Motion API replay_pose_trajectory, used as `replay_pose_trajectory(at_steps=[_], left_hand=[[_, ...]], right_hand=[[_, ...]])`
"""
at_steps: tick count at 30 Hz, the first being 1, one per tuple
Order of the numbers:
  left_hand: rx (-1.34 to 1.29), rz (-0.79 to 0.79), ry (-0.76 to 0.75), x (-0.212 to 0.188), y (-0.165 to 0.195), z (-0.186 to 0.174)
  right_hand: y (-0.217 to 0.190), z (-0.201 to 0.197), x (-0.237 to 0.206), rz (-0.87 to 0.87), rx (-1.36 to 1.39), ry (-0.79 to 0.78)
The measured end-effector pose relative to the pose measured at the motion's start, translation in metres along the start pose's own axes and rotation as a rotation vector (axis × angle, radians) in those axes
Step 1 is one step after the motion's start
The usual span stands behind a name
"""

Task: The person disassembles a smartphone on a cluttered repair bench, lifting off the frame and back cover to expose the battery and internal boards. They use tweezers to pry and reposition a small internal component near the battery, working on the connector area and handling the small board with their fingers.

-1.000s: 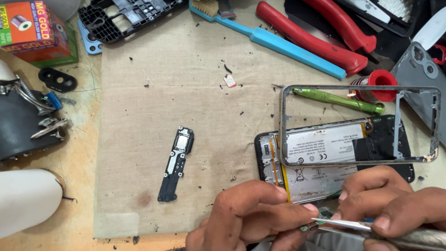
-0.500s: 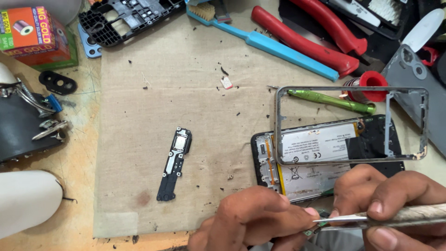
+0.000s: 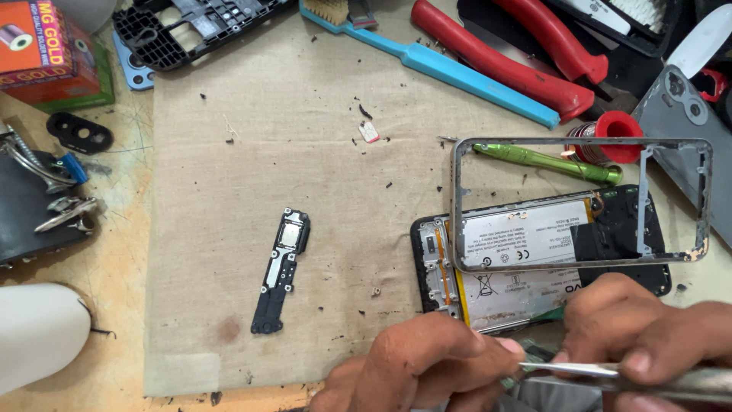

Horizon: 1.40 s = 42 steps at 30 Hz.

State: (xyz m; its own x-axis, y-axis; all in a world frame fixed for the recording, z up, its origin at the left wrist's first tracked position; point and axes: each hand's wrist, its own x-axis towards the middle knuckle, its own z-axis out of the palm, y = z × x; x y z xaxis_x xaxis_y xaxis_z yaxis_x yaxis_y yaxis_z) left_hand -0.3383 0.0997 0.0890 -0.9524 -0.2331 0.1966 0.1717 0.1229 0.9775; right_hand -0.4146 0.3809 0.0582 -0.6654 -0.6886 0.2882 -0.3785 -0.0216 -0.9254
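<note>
Metal tweezers [image 3: 579, 371] pinched in right hand [image 3: 648, 336], tips meeting left hand [image 3: 427, 366] fingers closed on tiny part, hidden. Opened phone [image 3: 534, 259] lies on cloth-covered surface [image 3: 305, 191], just above hands. Likely fragile, thin, light; best held by edges, off battery.

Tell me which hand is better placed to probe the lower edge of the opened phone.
Right, probably. The right hand holds the metal tweezers, tips pointing at the lower edge of the opened phone. The left hand rests beside that edge, toolless, seemingly steadying.
</note>
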Motion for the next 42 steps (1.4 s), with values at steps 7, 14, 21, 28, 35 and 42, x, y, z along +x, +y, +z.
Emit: replay_pose_trajectory(at_steps=[7, 14, 21, 28, 35, 42], left_hand=[[-0.029, 0.033, -0.013, 0.004, 0.002, -0.002], [-0.025, 0.093, -0.053, 0.003, 0.0, -0.004], [0.007, 0.032, -0.083, 0.001, 0.003, -0.008], [-0.014, 0.056, -0.081, 0.002, 0.001, -0.007], [-0.083, -0.054, -0.11, -0.001, 0.0, -0.005], [-0.147, -0.052, -0.128, 0.002, 0.001, -0.007]], right_hand=[[-0.002, 0.01, 0.0, 0.047, 0.05, 0.096], [-0.022, 0.003, 0.006, 0.148, 0.016, 0.009], [-0.022, -0.001, 0.004, 0.15, -0.051, -0.038], [-0.02, 0.001, 0.002, 0.132, -0.16, -0.039], [-0.025, 0.018, 0.001, 0.174, -0.156, 0.081], [-0.025, 0.022, -0.016, 0.309, 0.272, 0.226]])
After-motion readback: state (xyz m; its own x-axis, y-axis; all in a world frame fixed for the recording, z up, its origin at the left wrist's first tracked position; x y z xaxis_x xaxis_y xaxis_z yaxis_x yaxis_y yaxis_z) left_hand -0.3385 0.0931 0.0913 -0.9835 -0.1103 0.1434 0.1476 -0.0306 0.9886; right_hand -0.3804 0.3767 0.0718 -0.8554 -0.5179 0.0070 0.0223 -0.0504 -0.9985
